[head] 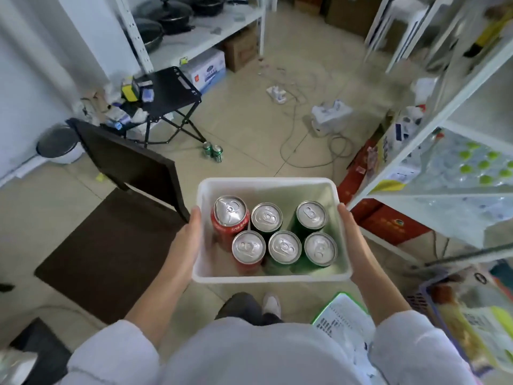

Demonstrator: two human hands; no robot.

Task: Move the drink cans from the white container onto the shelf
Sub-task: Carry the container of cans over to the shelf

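Note:
I hold a white container [266,187] in front of my body, above the floor. My left hand [191,232] grips its left wall and my right hand [347,232] grips its right wall. Several upright drink cans stand inside: a red can [230,212] at the back left, another red can [248,247] in front of it, and green cans [311,215] filling the middle and right. The white shelf [433,120] rises at my right, its lower level holding wrapped water bottles [472,168].
A dark chair [111,234] stands close on my left. A black folding stool [172,93] with clutter sits further back, and two green cans [213,151] stand on the floor by it. Cables [313,151], red boxes [388,220] and a second shelf with pans [166,18] surround the open floor.

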